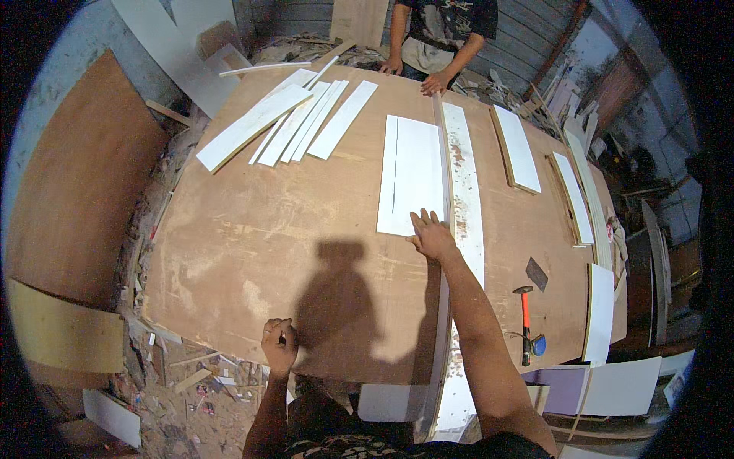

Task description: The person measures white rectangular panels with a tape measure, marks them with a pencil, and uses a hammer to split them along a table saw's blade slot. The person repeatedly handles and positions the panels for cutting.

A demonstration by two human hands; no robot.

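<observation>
A white rectangular board (417, 172) with a dark line along its left side lies flat near the middle of the wooden table. My right hand (433, 236) rests on its near right corner, fingers spread, beside a long thin rail (446, 176) running along the board's right edge. Right of the rail lies a long white strip (464, 183) with brown stains. My left hand (280, 344) hovers by the table's near edge, its fingers curled closed. Whether they hold anything small cannot be made out. Another person's hand (436, 83) touches the rail's far end.
Several white strips (332, 118) lie at the far left of the table (229, 252). More white boards (517, 149) are along the right. An orange-handled hammer (525, 314), a blue tape measure (538, 346) and a dark square sheet (537, 273) lie at right. Scraps (202, 382) litter the floor.
</observation>
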